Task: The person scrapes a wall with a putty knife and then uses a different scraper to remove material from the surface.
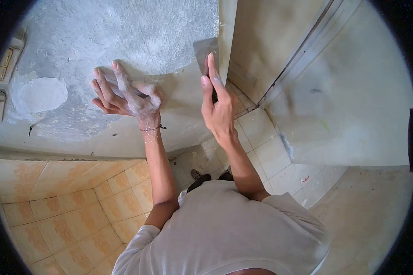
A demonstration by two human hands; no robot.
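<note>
In my right hand [219, 103] is a putty knife [205, 49]. Its wide metal blade lies against the wall close to the vertical corner edge, and my index finger stretches along the blade. My left hand [133, 98], dusted with white powder, is at the plastered wall [137, 36]. Its fingers are bent and partly spread over a flat grey piece [109, 74], whose kind I cannot make out. A white filler patch [45, 94] shows on the wall to the left of that hand.
Switch and socket plates [5, 64] sit at the far left, and a short wire [30, 130] sticks out below the patch. Orange-patterned tiles [64, 224] cover the lower left. A door frame [298, 50] stands right of the wall corner, above pale floor tiles [280, 156].
</note>
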